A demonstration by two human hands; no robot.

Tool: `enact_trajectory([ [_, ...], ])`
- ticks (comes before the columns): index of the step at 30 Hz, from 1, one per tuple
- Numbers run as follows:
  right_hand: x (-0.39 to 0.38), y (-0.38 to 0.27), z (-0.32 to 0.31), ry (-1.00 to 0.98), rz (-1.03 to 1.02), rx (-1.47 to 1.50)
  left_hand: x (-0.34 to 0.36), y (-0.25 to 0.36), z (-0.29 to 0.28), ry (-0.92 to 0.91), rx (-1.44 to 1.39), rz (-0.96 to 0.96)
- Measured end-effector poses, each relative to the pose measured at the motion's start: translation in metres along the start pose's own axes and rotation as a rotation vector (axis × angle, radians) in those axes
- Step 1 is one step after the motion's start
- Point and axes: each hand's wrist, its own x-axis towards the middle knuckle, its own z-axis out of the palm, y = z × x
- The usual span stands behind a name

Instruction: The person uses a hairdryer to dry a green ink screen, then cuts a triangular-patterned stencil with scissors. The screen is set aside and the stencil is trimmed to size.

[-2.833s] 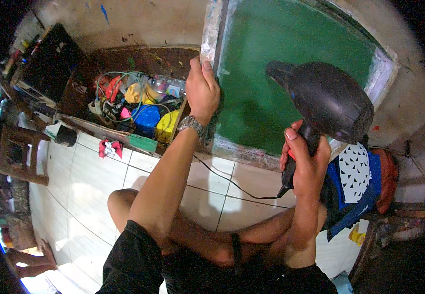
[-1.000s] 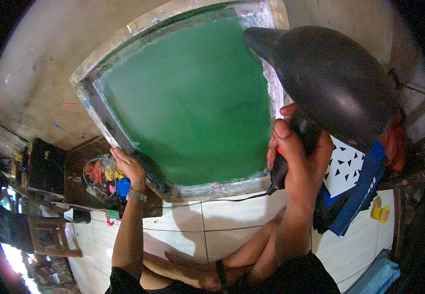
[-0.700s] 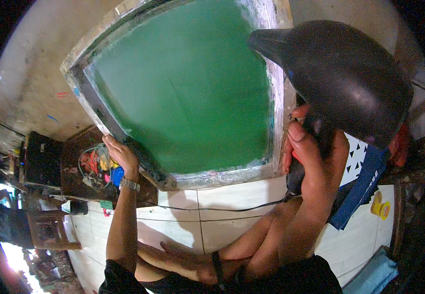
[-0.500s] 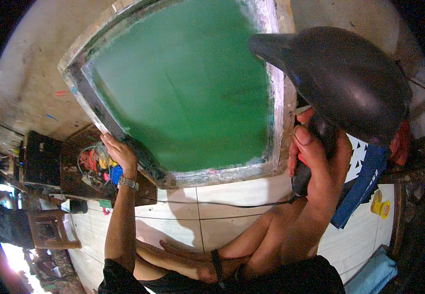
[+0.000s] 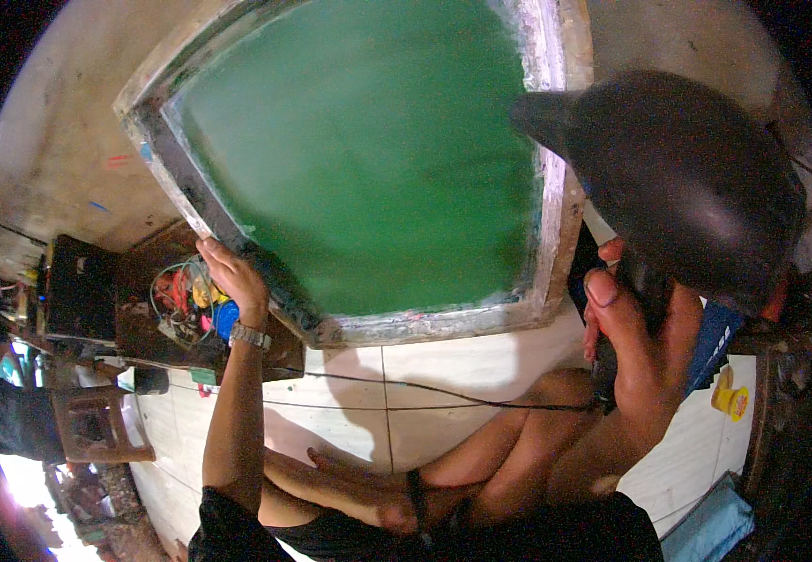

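Observation:
A screen-printing frame (image 5: 424,328) leans tilted in front of me, its worn, paint-smeared border around a green mesh (image 5: 359,169). My left hand (image 5: 236,288) is closed on the frame's lower left edge, with a watch on that wrist. In my right hand (image 5: 635,328) is a black hair dryer (image 5: 696,178), gripped by its handle. The dryer's nozzle points left and overlaps the right border and part of the mesh in the picture. How far the nozzle stands from the mesh I cannot tell.
A dark cord (image 5: 462,396) runs over the white tiled floor (image 5: 350,440) toward the dryer. At left stand a wooden box (image 5: 143,323) with tangled coloured items and a brown stool (image 5: 101,426). A yellow tub (image 5: 731,403) and a blue folded item (image 5: 710,525) lie at right.
The hair dryer and my right hand have shifted to the right and slightly down. In the picture the frame sits a little higher and further right, with my left hand still on its edge.

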Motion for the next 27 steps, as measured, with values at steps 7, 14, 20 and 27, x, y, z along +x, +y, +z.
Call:
enact_trajectory([
  [7, -0.013, -0.003, 0.02, -0.154, 0.169, 0.124, 0.0, 0.001, 0.003, 0.024, 0.029, 0.003],
  [14, -0.017, 0.014, 0.045, -0.338, 0.216, 0.097, 0.001, 0.007, 0.0, -0.011, 0.007, -0.042],
  [20, -0.017, 0.031, 0.056, -0.434, 0.153, 0.053, 0.0, 0.011, 0.0, 0.019, 0.028, 0.036],
  [27, -0.016, 0.041, 0.064, -0.5, 0.127, -0.034, -0.001, 0.002, 0.004, 0.023, 0.046, 0.004],
])
